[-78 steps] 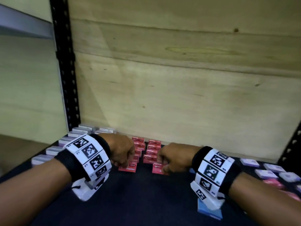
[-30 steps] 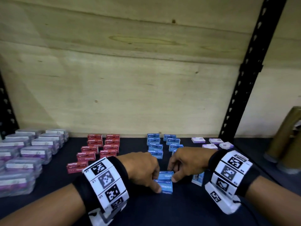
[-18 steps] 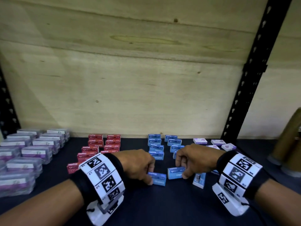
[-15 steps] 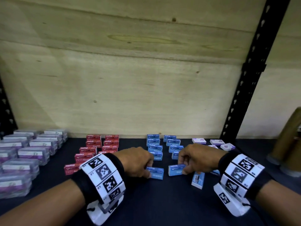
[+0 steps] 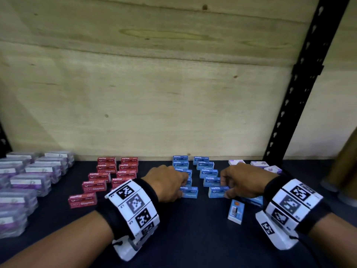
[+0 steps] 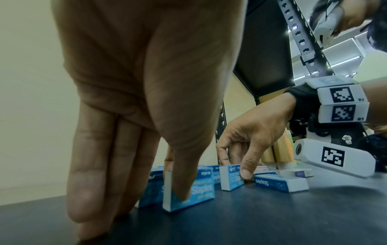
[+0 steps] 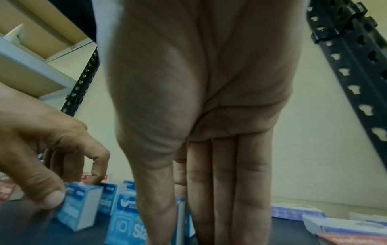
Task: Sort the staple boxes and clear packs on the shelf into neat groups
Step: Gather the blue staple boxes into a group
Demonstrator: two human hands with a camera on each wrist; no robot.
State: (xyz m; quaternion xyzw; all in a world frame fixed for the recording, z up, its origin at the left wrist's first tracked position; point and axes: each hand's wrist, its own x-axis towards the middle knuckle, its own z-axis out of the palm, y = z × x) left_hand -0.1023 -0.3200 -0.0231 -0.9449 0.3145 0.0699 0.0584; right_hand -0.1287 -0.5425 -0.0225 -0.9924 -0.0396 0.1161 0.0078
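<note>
A pale plywood back panel (image 5: 154,89) with knots and grain closes the far side. A black perforated steel upright (image 5: 301,82) rises at the right, leaning in the wide-angle view. Farther right, beyond the upright, stands a brown cardboard tube (image 5: 345,167), partly cut off by the frame edge. At far left another black upright (image 5: 2,144) barely shows.

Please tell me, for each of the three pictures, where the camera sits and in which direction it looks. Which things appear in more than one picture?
Head: worn on the head, looking forward and down at the shelf; both forearms and hands show.
Left wrist: under the left hand, looking along its fingers; the right hand shows beyond.
Right wrist: under the right hand, looking along its fingers; the left hand shows beside.
Shared: all three show the left hand's blue staple box and the right hand's blue staple box.
</note>
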